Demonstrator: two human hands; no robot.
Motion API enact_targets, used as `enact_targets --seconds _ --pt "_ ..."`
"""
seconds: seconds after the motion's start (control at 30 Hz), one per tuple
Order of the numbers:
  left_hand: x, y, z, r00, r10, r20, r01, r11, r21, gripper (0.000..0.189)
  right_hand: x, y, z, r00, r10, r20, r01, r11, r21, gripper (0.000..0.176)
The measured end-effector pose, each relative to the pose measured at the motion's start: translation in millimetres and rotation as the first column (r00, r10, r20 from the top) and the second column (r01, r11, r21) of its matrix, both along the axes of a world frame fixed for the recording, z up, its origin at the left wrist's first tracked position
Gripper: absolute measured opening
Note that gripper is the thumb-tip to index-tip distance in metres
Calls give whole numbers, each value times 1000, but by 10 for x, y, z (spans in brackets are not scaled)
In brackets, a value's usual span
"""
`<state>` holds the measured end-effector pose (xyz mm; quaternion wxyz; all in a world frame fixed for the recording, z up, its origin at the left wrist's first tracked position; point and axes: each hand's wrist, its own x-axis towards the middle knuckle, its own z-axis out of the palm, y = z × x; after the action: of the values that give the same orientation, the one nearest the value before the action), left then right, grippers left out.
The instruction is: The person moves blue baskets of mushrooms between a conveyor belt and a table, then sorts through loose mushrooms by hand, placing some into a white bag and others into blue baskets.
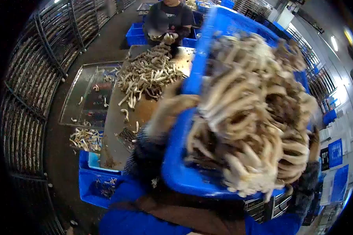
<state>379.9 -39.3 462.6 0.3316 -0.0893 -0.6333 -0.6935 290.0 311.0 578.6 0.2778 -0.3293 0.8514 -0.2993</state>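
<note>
A blue plastic crate [184,184] is held up in front of my body, tilted and heaped with clusters of long-stemmed mushrooms [239,105]. My left hand [178,105] grips the crate's left side, with the fingers over its rim; it is somewhat blurred. At the crate's far right side my right hand [314,143] shows only in part, pressed against the wall, and its fingers are mostly hidden by the mushrooms. Left of the crate, a pile of loose mushrooms [149,76] lies on a metal worktable [117,141].
Across the table stands a person [172,19] in dark clothes, with hands over the pile. A mesh-like tray [72,100] with scraps and a blue bin [92,192] are at the left. Tall racks [25,94] line the left side. More blue crates [335,150] stand at right.
</note>
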Motion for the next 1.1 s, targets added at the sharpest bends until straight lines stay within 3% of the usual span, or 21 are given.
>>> enact_targets --seconds 0.1,0.2,0.23,0.3,0.33,0.37,0.4,0.43,0.47,0.5,0.53,0.57,0.6,0.63,0.7,0.73,0.83,0.93,1.0,1.03,1.1 --pt "317 -875 -41 958 82 274 -141 969 201 50 -555 -317 -212 985 -159 69 173 921 -349 38" --pt "463 -1034 354 960 216 178 -235 968 94 50 -1072 -699 -916 932 -224 284 357 691 -628 39" --pt "394 -1123 423 944 264 197 -306 924 229 48 -1240 -856 -1221 905 -210 371 419 594 -687 39" --pt "174 -1299 646 929 323 182 -368 867 335 46 -1469 -1239 -1830 814 -122 568 563 405 -720 39" --pt "46 -1363 761 912 293 286 -366 898 246 43 -1748 -1486 -2316 562 125 818 764 299 -571 41" --pt "-56 -1450 824 875 272 401 -358 920 159 41 -1868 -1674 -2685 597 -48 801 769 322 -553 43" --pt "-155 -1963 598 870 174 462 -187 982 -17 40 -1898 -1860 -2830 593 -24 805 770 312 -557 43" --pt "-249 -1980 628 863 185 470 -189 981 -39 40 -1820 -2049 -2973 417 259 871 795 360 -488 58" --pt "-393 -1954 658 829 367 423 -251 918 -306 40 -1776 -2140 -3149 180 500 847 801 426 -421 74" --pt "-569 -1939 686 789 522 324 -291 783 -550 41 -1852 -2264 -3624 162 512 844 810 419 -409 74" --pt "-792 -2023 709 788 481 385 -225 807 -547 42 -2030 -2488 -4291 540 90 837 711 485 -510 70" --pt "-1016 -2106 733 780 441 445 -159 826 -540 44 -2156 -2691 -4653 781 -324 534 607 594 -527 65" --pt "-1228 -2069 733 754 445 484 -249 875 -416 41 -2062 -2729 -4155 644 -115 757 707 469 -530 64" --pt "-1433 -1999 707 726 440 528 -341 898 -279 39 -2096 -2790 -4067 569 13 822 720 476 -506 63" --pt "-1845 -1521 948 697 498 516 -302 856 -419 32 -2212 -2927 -4118 501 152 852 678 544 -495 60" --pt "-2098 -1379 964 686 484 542 -207 845 -493 28 -2299 -2980 -4131 485 186 855 653 573 -495 59" --pt "-2716 -1184 657 630 502 592 17 754 -657 30 -2469 -2970 -4152 431 234 872 621 624 -474 56" --pt "-3128 -966 567 685 432 587 58 771 -635 31 -2637 -2625 -4198 341 260 903 695 578 -428 53" --pt "-3438 -732 679 511 614 602 140 631 -763 34 -2777 -2174 -4194 224 297 928 796 494 -350 51" --pt "-3660 -840 513 615 651 444 116 482 -868 39 -2807 -1912 -4176 195 305 932 839 441 -320 50" --pt "-3765 -364 699 506 678 533 117 558 -821 59 -2852 -1568 -4163 347 203 916 844 359 -399 47"
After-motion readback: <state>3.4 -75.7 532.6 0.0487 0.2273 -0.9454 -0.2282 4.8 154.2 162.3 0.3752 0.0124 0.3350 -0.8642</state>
